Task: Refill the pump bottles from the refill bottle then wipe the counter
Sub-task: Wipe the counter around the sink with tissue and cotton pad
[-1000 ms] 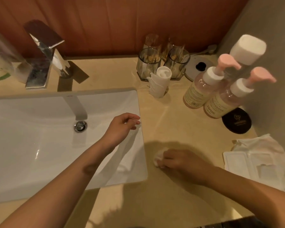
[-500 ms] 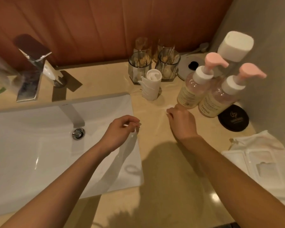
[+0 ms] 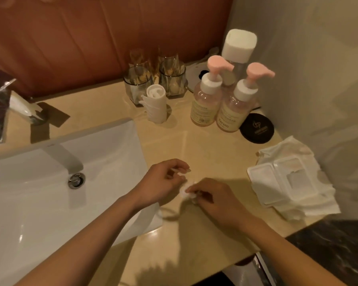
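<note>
Directly below the camera, two bare forearms reach over a beige bathroom counter (image 3: pixel 196 145) and the hands meet near its middle. The right hand (image 3: pixel 215 200) lies knuckles up, its fingers curled round a small white wad (image 3: pixel 186 192) of tissue or cotton, which it presses to the counter just beside the sink's right edge. The left hand (image 3: pixel 163 182) sits just to the left of it, fingers loosely curled and fingertips close to the wad. Whether it pinches the wad or only hovers beside it cannot be told.

At the back right stand two clear pump bottles with pink pump heads, side by side and touching: the left pump bottle (image 3: pixel 204 106) and the right pump bottle (image 3: pixel 233 114), the latter printed with the word YAPING. Both hold pale liquid. Behind them stands the taller refill bottle (image 3: pixel 239 46), upright, with a white cap.

A black round compact (image 3: pixel 256 130) lies just right of the pump bottles. Left of them stand two glass cups (image 3: pixel 136 85) and, in front, a sleeve of white cotton pads (image 3: pixel 156 106). At the right edge an open white wipes pack (image 3: pixel 281 180) rests on crumpled white sheets. A white rectangular sink (image 3: pixel 39 193) fills the left, with a chrome drain (image 3: pixel 76 180) and a chrome faucet (image 3: pixel 19 104) behind it.
</note>
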